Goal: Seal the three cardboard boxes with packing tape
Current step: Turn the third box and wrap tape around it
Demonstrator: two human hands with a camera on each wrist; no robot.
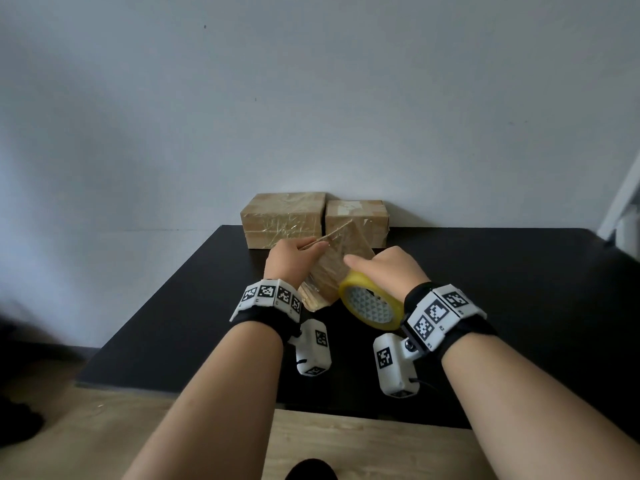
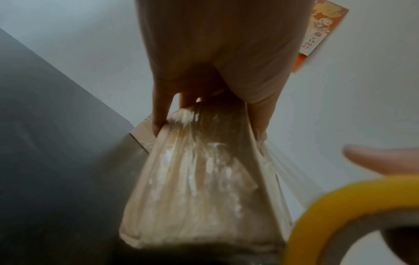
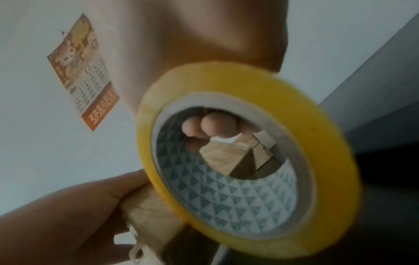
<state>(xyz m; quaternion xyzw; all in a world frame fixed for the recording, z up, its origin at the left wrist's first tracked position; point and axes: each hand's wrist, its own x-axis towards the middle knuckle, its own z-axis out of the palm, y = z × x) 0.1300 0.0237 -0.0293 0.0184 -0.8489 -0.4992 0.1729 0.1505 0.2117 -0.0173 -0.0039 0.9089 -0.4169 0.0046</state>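
Note:
My left hand [image 1: 289,256] grips a small cardboard box [image 1: 334,268], tilted up off the black table [image 1: 502,289] and wrapped in glossy clear tape. In the left wrist view its fingers [image 2: 159,114] clamp the far end of that box [image 2: 197,188]. My right hand [image 1: 388,268] holds a yellow roll of packing tape [image 1: 370,304] against the box's right side, fingers curled through the core [image 3: 211,125], forefinger stretched over the box. The roll [image 3: 247,161] fills the right wrist view. Two more taped boxes, one at the left [image 1: 284,220] and one at the right [image 1: 360,218], stand side by side against the wall.
The black table ends at a front edge above a wooden floor [image 1: 104,427]. A calendar [image 3: 83,71] hangs on the white wall. A white frame [image 1: 623,202] leans at the far right. Bare tabletop stretches on both sides of my hands.

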